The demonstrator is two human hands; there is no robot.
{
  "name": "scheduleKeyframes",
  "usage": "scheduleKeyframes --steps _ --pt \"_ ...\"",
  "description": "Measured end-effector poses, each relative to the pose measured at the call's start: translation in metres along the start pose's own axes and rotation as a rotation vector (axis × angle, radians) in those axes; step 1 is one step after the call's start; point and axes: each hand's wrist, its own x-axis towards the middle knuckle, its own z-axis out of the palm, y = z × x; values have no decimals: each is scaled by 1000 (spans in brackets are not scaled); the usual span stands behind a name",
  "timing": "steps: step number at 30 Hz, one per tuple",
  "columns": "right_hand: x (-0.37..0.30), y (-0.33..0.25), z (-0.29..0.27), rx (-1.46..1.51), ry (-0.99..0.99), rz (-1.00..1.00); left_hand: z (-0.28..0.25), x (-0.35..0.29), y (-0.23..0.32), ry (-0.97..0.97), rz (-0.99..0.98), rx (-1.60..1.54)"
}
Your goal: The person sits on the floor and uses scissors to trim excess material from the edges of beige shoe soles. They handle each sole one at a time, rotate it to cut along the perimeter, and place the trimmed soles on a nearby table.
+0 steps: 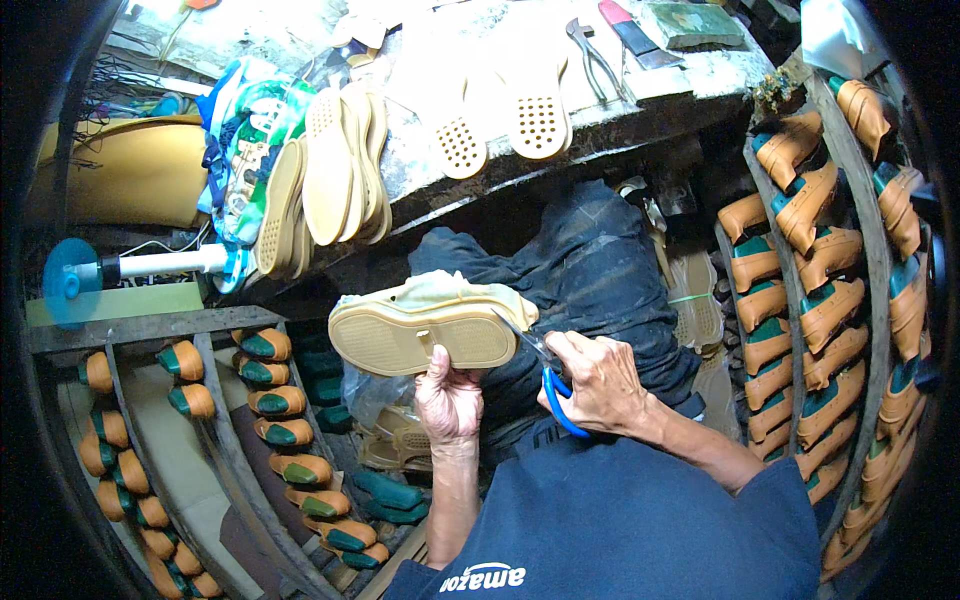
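Note:
My left hand (449, 400) grips a shoe (400, 343) from below, its thumb pressed on the tan sole that faces up. Pale, ragged-edged material (445, 291) stands out along the shoe's far side. Closed around blue-handled scissors (553, 392), my right hand (597, 378) is just right of the shoe. The blades reach the shoe's right end, against the edge of the pale material. Whether the blades touch it I cannot tell. Both hands are above my lap, over dark trousers (590, 260).
A workbench (420, 140) ahead carries stacked tan soles (335, 165), perforated soles (537, 122), pliers (592, 60) and a red-handled knife (635, 33). Racks of orange-brown shoe uppers on green forms flank me, left (283, 403) and right (830, 255). A small blue fan (68, 282) stands left.

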Motion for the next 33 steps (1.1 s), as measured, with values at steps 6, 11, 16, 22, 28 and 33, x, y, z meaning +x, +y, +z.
scheduleKeyframes --steps 6,11,16,22,28,33 --pt "0 2 -1 -79 56 -68 -4 -8 -5 -100 21 78" --pt "-4 6 -4 -77 32 -85 -2 -14 -2 -103 1 118" --pt "-11 15 -12 -44 -21 -131 -3 -14 9 -134 8 169" --pt "-17 35 -34 -49 -215 -234 -15 -2 36 -204 -26 355" --pt "-26 31 -51 84 -321 -115 -14 4 39 -99 -59 385" --pt "-33 20 -44 122 -281 -85 -4 1 31 -84 -49 417"
